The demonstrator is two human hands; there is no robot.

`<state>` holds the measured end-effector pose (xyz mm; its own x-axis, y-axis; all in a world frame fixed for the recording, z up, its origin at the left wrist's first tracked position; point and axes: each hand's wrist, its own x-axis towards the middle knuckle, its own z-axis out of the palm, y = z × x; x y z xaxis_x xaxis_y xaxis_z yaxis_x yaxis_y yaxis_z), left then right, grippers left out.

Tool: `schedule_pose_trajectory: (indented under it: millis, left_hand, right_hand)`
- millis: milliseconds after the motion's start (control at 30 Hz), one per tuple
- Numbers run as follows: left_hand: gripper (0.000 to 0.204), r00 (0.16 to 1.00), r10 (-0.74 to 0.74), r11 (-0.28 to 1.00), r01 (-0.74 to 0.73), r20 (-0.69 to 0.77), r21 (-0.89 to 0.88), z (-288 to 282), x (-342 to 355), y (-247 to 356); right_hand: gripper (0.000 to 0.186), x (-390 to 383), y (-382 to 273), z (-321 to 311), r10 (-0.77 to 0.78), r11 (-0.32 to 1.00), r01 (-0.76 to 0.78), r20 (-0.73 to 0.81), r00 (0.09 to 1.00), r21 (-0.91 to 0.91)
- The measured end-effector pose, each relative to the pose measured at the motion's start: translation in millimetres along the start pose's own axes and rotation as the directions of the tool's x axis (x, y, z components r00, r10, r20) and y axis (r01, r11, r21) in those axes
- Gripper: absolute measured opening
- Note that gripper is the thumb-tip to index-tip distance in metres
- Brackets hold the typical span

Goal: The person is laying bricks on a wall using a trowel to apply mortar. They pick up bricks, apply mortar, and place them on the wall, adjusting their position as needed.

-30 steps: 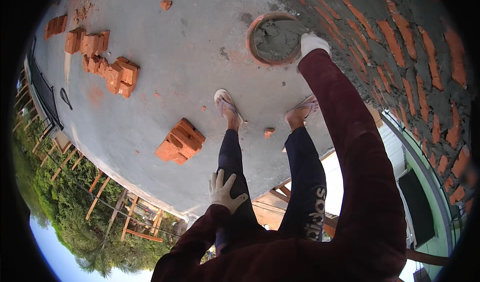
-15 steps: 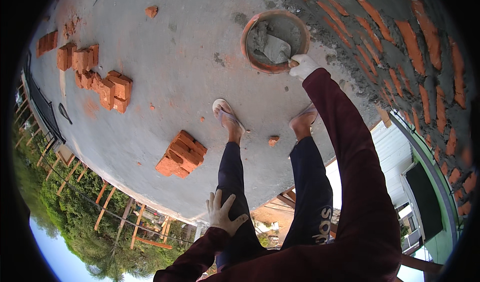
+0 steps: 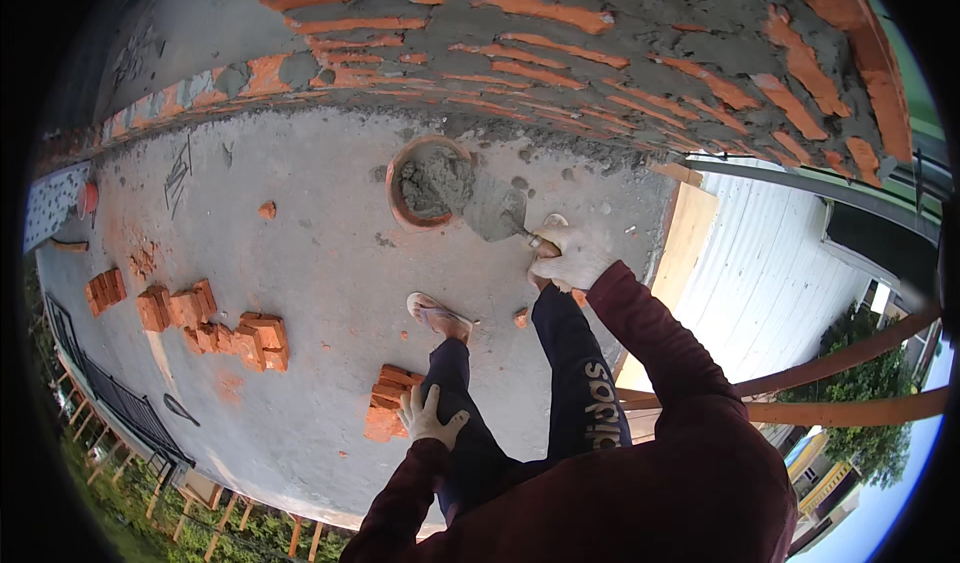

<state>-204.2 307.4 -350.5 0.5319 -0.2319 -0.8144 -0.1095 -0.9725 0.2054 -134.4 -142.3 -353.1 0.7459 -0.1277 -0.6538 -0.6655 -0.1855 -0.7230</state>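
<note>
My right hand (image 3: 568,255), in a pale glove, grips the wooden handle of a trowel (image 3: 497,210). The mortar-coated blade points up-left, just outside the right rim of a round bucket (image 3: 400,206) holding wet grey mortar (image 3: 430,183), with some mortar at its tip. My left hand (image 3: 430,416), also gloved, lies on my left thigh with fingers spread. Below the bucket are my sandalled feet, the left one (image 3: 440,315) clearly visible and the right partly hidden by my right hand.
A brick wall (image 3: 545,58) smeared with mortar runs across the top. Brick piles (image 3: 258,341) lie at left on the concrete floor (image 3: 320,253), another (image 3: 393,388) beside my left leg. A black railing (image 3: 115,388) edges the lower left. Wooden beams (image 3: 850,413) cross at lower right.
My right hand has lowered, lifting the trowel from inside the bucket to beside its rim. The view has turned toward the wall, which now spans the top.
</note>
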Motion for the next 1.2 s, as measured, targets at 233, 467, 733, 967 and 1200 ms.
schedule_pose_trajectory:
  millis: [233, 467, 733, 967, 1200]
  left_hand:
    - [0.079, 0.953, 0.303, 0.890, -0.279, -0.009, 0.360, -100.9, 16.3, 0.6]
    - [0.072, 0.932, 0.330, 0.913, -0.274, -0.152, 0.303, -184.5, 37.1, 75.0]
    - [0.072, 0.917, 0.314, 0.948, -0.317, -0.246, 0.030, -165.0, 24.9, 134.2]
    - [0.068, 0.951, 0.308, 0.942, -0.301, -0.030, 0.150, -143.7, 21.0, 98.9]
    - [0.066, 0.976, 0.215, 0.964, -0.208, 0.023, -0.163, -138.1, 70.9, 33.1]
  right_hand:
    - [0.023, -309.9, -182.4, -75.2, 0.065, 0.910, 0.030, -0.215, 0.974, 0.414]
    - [0.045, -392.8, -229.1, -177.7, -0.089, 0.593, 0.554, -0.635, 0.767, 0.585]
    - [0.035, -325.7, -106.5, -279.4, -0.295, -0.113, 0.658, -0.658, 0.693, 0.744]
    - [0.045, -390.7, -107.8, -231.6, -0.128, 0.319, 0.718, -0.723, 0.679, 0.618]
    - [0.047, -334.3, 35.0, -215.3, -0.025, 1.000, 0.026, -0.925, 0.378, -0.016]
